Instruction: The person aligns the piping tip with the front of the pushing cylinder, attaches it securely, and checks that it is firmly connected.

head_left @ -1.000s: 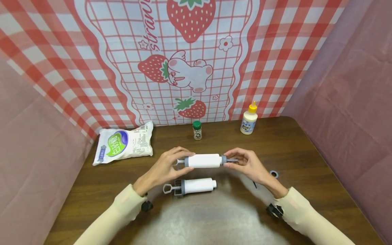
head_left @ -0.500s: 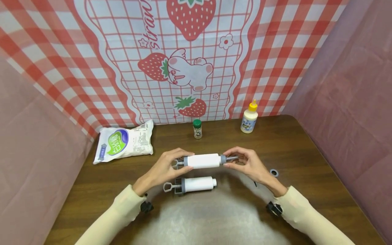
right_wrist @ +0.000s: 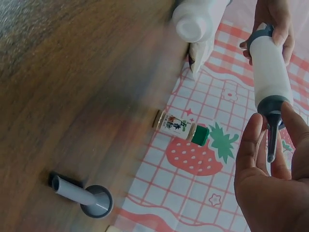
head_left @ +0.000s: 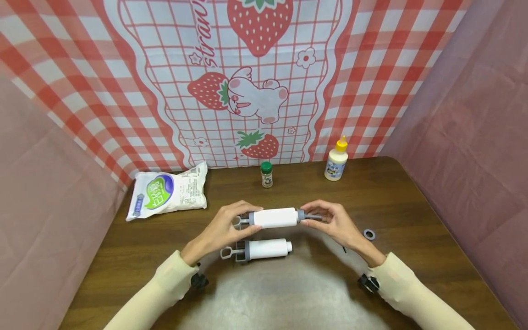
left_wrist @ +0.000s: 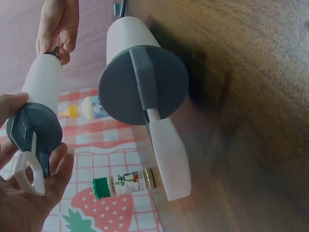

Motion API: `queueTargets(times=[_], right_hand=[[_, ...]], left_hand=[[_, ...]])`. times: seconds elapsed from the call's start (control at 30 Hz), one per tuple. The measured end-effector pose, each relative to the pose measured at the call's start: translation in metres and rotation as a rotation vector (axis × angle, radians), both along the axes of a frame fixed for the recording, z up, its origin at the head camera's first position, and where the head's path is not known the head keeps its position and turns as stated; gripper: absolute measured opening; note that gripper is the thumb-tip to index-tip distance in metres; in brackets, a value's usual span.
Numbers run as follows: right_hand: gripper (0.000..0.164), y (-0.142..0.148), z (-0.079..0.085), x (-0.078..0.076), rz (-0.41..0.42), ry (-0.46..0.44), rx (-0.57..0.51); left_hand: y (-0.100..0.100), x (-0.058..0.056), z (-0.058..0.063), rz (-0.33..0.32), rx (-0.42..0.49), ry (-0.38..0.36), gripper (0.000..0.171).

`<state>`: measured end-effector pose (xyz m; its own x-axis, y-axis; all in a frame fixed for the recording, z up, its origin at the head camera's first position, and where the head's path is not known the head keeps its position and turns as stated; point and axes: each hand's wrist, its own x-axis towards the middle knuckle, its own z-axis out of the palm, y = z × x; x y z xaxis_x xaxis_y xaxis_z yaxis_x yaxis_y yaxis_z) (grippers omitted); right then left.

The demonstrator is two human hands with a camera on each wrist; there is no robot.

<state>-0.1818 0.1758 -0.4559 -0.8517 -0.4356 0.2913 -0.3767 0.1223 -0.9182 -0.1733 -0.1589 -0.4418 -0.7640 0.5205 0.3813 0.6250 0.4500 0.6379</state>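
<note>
A white plunger tube [head_left: 275,217] is held crosswise above the middle of a brown wood-grain worktop [head_left: 284,293]. The left hand [head_left: 222,225] grips its grey-collared handle end between thumb and fingers; the right hand [head_left: 336,223] pinches the grey nozzle [head_left: 300,215] at the other end. A second plunger tube [head_left: 268,248] lies just nearer the person, with worktop stretching on towards the bottom of the view. A loose grey nozzle [right_wrist: 77,192] lies beside the right wrist.

Along the back edge, before a red checked cloth [head_left: 307,94] with sideways lettering beginning "straw", are a white bag [head_left: 185,195], a green-capped shaker [head_left: 266,178] and a yellow-tipped bottle [head_left: 336,165]. Their small label print is unreadable. Since a second ago, the grip is unchanged.
</note>
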Motion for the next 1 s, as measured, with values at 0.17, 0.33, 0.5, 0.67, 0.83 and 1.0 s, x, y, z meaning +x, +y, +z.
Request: queueTargets(times=[0.17, 0.33, 0.5, 0.67, 0.83, 1.0], right_hand=[[0.028, 0.000, 0.000, 0.000, -0.002, -0.012, 0.017], [0.026, 0.001, 0.001, 0.001, -0.007, -0.025, 0.037], [0.020, 0.000, 0.003, 0.001, -0.003, -0.055, 0.029], [0.022, -0.001, 0.005, 0.001, -0.009, -0.087, 0.000], [0.026, 0.000, 0.006, 0.000, -0.032, -0.065, -0.001], [0.030, 0.000, 0.008, 0.000, -0.017, -0.039, -0.012]], left_hand=[[0.001, 0.002, -0.001, -0.010, 0.005, 0.046, 0.045], [0.002, 0.004, 0.001, -0.013, 0.003, 0.096, 0.045], [0.004, 0.005, 0.000, -0.018, 0.026, 0.172, 0.046], [0.008, 0.007, -0.003, -0.009, 0.062, 0.214, 0.046], [0.011, 0.009, -0.004, 0.007, 0.078, 0.210, 0.045], [0.012, 0.009, -0.004, 0.015, 0.088, 0.197, 0.045]])
